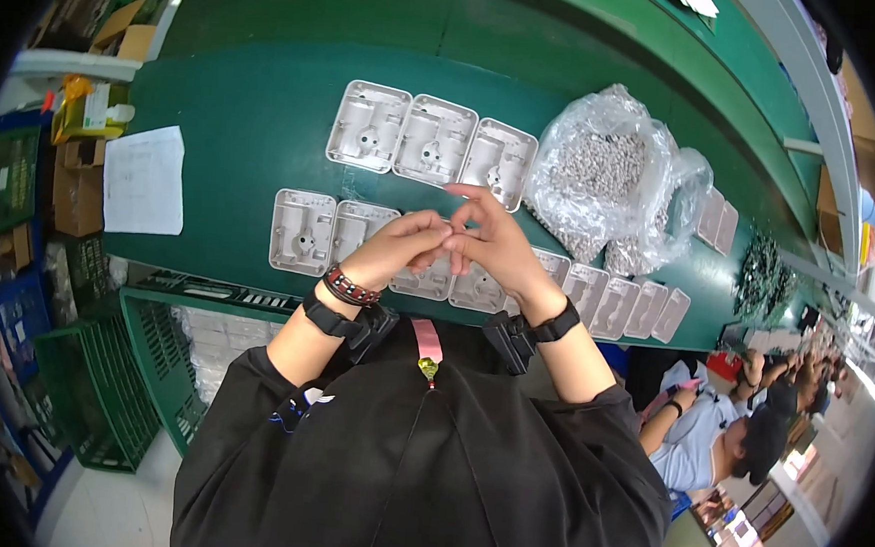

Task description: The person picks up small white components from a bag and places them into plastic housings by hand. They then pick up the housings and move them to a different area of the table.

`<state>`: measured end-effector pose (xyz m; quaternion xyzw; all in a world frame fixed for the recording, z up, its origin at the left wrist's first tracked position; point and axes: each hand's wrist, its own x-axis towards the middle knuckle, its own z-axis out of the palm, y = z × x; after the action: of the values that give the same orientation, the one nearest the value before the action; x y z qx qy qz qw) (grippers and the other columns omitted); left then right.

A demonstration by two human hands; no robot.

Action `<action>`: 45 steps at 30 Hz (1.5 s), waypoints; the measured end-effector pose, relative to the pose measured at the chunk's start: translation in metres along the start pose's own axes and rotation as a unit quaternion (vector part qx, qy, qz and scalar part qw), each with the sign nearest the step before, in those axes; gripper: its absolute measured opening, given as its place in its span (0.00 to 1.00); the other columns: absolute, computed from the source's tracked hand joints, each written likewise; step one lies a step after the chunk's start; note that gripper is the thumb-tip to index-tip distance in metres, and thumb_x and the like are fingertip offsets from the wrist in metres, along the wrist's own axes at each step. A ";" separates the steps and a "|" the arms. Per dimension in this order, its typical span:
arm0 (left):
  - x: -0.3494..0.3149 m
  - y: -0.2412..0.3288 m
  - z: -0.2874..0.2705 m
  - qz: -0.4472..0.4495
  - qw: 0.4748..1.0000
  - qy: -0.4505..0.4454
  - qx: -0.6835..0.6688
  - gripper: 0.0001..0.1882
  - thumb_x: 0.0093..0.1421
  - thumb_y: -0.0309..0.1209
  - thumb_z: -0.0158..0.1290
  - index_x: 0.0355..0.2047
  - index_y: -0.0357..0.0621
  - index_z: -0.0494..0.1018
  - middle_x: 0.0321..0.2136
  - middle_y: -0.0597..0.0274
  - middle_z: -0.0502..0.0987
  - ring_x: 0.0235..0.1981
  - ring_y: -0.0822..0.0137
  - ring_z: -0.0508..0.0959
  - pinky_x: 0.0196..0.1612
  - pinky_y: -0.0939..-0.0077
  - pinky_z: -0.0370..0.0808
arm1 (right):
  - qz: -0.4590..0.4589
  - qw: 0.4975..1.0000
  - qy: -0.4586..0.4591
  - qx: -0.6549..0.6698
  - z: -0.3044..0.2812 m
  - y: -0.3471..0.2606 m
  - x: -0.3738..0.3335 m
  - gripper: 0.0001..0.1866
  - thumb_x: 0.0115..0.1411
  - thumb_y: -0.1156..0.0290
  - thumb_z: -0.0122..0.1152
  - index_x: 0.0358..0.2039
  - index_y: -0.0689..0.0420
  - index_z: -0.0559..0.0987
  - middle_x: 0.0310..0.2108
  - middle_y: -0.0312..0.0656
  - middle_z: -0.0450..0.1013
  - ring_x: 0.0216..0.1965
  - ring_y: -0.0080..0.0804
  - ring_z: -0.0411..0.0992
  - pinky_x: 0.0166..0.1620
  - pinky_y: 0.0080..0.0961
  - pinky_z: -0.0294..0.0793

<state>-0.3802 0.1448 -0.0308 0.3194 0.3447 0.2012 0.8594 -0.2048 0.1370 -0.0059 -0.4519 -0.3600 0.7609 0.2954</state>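
Over the near row of housings, my left hand [402,245] and my right hand [497,247] meet with fingertips touching. Both are closed in a pinch; anything small between the fingers is hidden. Beneath them runs a row of light grey plastic housings, open side up, including one at the left end [302,245] and one right of my right hand [584,288]. My hands partly cover that row. Beyond stand three more housings: a left one [351,138], a middle one [437,123] and a right one [510,148], its near edge close to my right fingers.
A clear plastic bag [604,173] of small greyish parts lies right of the far housings, with another clear bag [684,203] against it. Farther right are more housings [718,223] and a dark pile [763,278]. A paper sheet [144,180] lies left. Green crates [148,341] stand below; a co-worker [698,440] is at right.
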 end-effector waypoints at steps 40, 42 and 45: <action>0.076 0.017 -0.079 0.043 0.683 0.338 0.646 0.14 0.47 0.35 0.56 0.31 0.44 0.66 0.16 0.58 0.74 0.20 0.56 0.76 0.20 0.64 0.71 | -0.410 0.498 -0.170 -0.745 -0.084 -0.027 0.203 0.05 0.44 0.71 0.51 0.22 0.54 0.75 0.30 0.36 0.65 0.35 0.29 0.64 0.36 0.24 0.63; 0.078 0.019 -0.077 0.030 0.692 0.333 0.640 0.14 0.46 0.34 0.56 0.31 0.44 0.66 0.18 0.57 0.74 0.20 0.55 0.76 0.21 0.64 0.71 | -0.413 0.492 -0.174 -0.746 -0.086 -0.026 0.200 0.06 0.44 0.71 0.51 0.23 0.54 0.76 0.30 0.36 0.65 0.35 0.30 0.64 0.36 0.24 0.63; 0.075 0.014 -0.084 0.038 0.707 0.334 0.622 0.14 0.48 0.35 0.55 0.33 0.45 0.66 0.19 0.57 0.74 0.21 0.56 0.76 0.21 0.64 0.71 | -0.342 0.550 -0.174 -0.742 -0.087 -0.025 0.192 0.07 0.44 0.72 0.53 0.26 0.54 0.78 0.31 0.37 0.65 0.36 0.32 0.64 0.38 0.24 0.64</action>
<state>-0.3915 0.2311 -0.1029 0.7062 0.6443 0.0668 0.2858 -0.2040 0.3245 -0.1058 -0.2118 -0.9684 0.1293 0.0248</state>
